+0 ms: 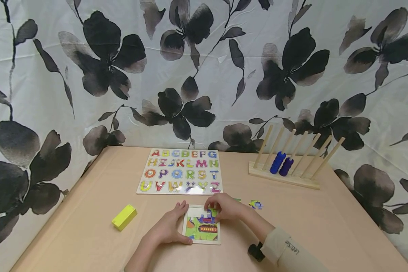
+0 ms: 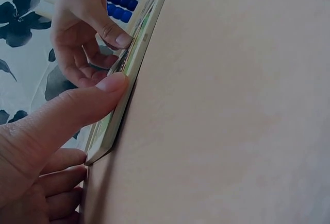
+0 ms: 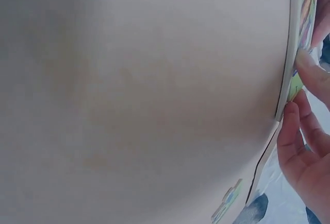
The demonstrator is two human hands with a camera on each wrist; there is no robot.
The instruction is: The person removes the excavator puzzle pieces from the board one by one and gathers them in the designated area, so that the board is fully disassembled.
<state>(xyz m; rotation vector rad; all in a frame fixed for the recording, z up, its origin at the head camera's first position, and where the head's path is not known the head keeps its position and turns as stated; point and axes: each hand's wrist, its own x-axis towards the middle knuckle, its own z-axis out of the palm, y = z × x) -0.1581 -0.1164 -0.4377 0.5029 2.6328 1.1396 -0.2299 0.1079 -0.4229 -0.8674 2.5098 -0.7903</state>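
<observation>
A small jigsaw puzzle in a pale wooden tray (image 1: 207, 242) lies flat near the front of the table, its joined pieces showing a tracked vehicle on green. My left hand (image 1: 170, 226) holds the tray's left side, thumb at the near edge and fingers at the far left corner. Over the upper right of the tray, my right hand (image 1: 227, 207) pinches a green puzzle piece (image 3: 295, 86) between thumb and fingers; the hand partly hides it. Loose puzzle pieces (image 1: 256, 204) lie right of the tray, one mostly behind the right hand.
An alphabet board (image 1: 180, 184) with colored letters lies just behind the tray. A yellow block (image 1: 124, 218) is at the left. Back right stands a wooden peg rack (image 1: 285, 177) with blue and purple beads on two pegs. A floral cloth (image 1: 224, 75) hangs behind the table.
</observation>
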